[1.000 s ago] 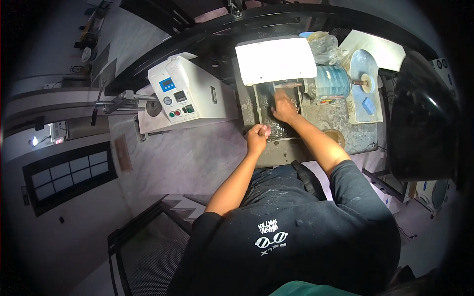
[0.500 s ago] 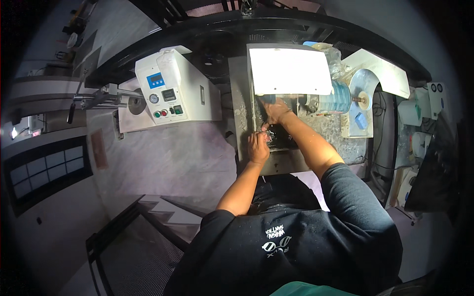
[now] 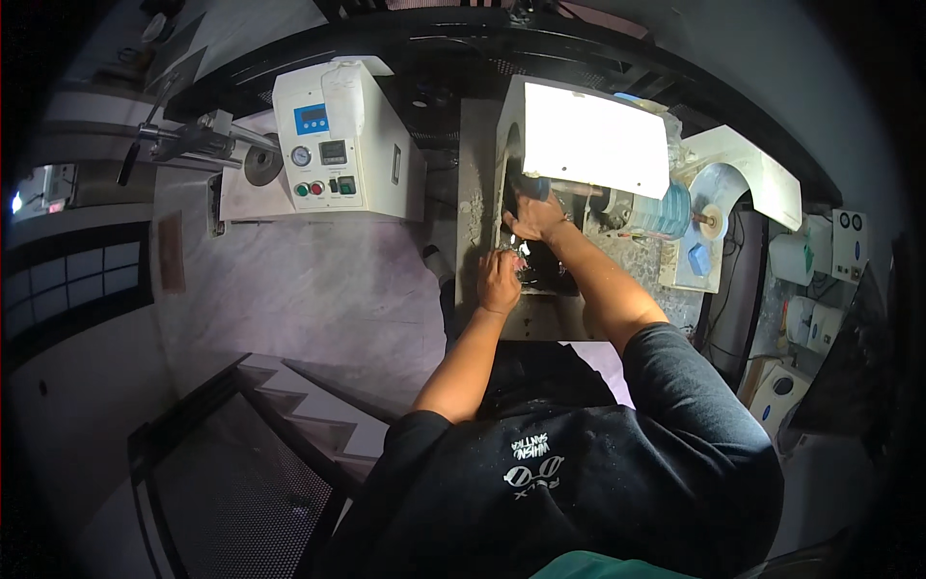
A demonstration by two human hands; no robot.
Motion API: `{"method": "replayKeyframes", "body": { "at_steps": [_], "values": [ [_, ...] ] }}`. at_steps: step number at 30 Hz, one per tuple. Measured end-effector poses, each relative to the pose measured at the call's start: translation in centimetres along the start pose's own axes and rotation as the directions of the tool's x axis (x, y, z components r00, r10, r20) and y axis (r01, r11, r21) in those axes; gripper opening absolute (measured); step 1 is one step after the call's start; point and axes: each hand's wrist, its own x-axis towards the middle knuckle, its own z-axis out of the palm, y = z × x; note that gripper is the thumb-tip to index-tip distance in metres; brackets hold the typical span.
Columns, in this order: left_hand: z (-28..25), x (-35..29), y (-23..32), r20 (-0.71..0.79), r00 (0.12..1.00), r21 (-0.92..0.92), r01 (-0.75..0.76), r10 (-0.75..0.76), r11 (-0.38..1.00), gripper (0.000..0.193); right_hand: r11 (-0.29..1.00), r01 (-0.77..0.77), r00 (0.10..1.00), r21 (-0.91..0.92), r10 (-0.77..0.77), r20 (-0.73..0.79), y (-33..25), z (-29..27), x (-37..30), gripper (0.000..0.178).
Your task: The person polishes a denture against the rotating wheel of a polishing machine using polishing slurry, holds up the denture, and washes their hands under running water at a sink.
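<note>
— Black sleeves, bare forearms: how do the hands stand?

— Both arms reach forward to the grinding machine (image 3: 540, 241). The left hand (image 3: 499, 282) is curled closed around a small shiny piece (image 3: 522, 262) at the front of the machine's dark opening. The right hand (image 3: 533, 217) is further in, under the white hood (image 3: 590, 138); its fingers are bent, but I cannot tell if it grips something.

— What is around?

— On the left of the machine, a white control box (image 3: 338, 140) with a blue display and red and green buttons stands on the grey stone surface (image 3: 309, 289). On the right, a blue ribbed wheel (image 3: 666, 210) sits on the shaft, near a small blue block (image 3: 699, 260). The hood hides the inner part of the opening.
</note>
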Motion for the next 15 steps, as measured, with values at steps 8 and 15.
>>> {"method": "replayKeyframes", "body": {
  "at_steps": [8,15],
  "values": [
    [0.1,-0.7,-0.1,-0.002,1.000,-0.011,0.021,-0.021,1.000,0.010,0.997,0.062,0.989,0.044,-0.056,-0.137,-0.1,1.3,-3.3,0.067],
    [-0.3,-0.3,0.3,-0.006,1.000,-0.025,0.013,-0.013,1.000,0.011,0.964,0.181,0.980,0.196,-0.160,-0.119,0.6,1.8,-7.1,0.060]
  ]
}}
